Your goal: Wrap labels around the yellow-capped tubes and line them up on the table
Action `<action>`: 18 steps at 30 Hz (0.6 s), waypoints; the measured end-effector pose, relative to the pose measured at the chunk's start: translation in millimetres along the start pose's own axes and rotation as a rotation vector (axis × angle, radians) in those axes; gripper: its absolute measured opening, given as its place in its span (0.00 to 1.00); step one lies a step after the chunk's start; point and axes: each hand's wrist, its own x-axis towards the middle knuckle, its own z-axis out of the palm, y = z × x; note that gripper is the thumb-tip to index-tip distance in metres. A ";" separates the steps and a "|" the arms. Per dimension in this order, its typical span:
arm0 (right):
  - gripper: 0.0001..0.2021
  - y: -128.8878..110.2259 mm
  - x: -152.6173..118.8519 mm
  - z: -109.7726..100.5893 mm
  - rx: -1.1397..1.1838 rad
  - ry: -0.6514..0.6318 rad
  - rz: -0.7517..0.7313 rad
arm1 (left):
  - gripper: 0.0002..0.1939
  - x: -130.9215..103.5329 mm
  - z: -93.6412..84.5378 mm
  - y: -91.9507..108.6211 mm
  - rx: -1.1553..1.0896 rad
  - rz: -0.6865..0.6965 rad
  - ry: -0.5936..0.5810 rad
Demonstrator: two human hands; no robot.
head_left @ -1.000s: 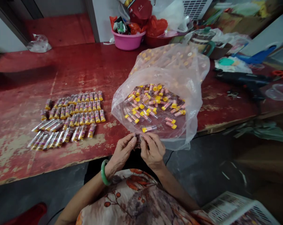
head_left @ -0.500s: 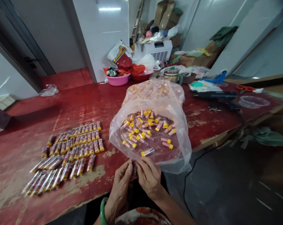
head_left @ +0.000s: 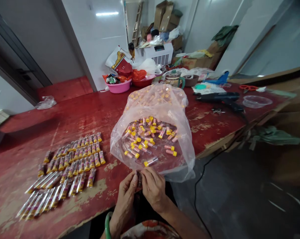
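Both my hands meet at the table's front edge, just below the mouth of a clear plastic bag (head_left: 189, 156). My left hand (head_left: 126, 191) pinches a small dark, shiny plastic sleeve (head_left: 139, 177) between thumb and fingers. My right hand (head_left: 153, 187) is closed on the same piece from the other side; fingers hide most of it. Inside the open bag lie many small clear tubes with yellow caps, one tube (head_left: 151, 161) lying nearest my hands. To the left, wrapped yellow-ended tubes (head_left: 75, 162) lie in slanting rows on the red table (head_left: 90, 113).
A black heat gun (head_left: 219, 97), red-handled scissors (head_left: 248, 88) and a clear plastic lid (head_left: 257, 101) lie at the right. Behind the bag stand a pink basin (head_left: 118, 87) and a lidded mug (head_left: 173, 78). A black cable (head_left: 198, 186) hangs beside the table's right edge.
The view has shifted, so the table and the things on it appear slightly further left. My hands keep the same pinching grip on the small sleeve.
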 end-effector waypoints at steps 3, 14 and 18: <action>0.08 1.1 -0.3 -2.0 0.019 -0.001 0.039 | 0.20 0.4 1.0 -1.3 0.032 0.012 -0.001; 0.10 4.2 -6.0 1.9 -0.003 0.036 0.029 | 0.20 2.9 4.8 -0.1 0.012 -0.006 -0.026; 0.10 3.4 -7.3 2.2 -0.012 0.027 0.033 | 0.19 2.8 6.0 -0.2 -0.009 -0.033 -0.031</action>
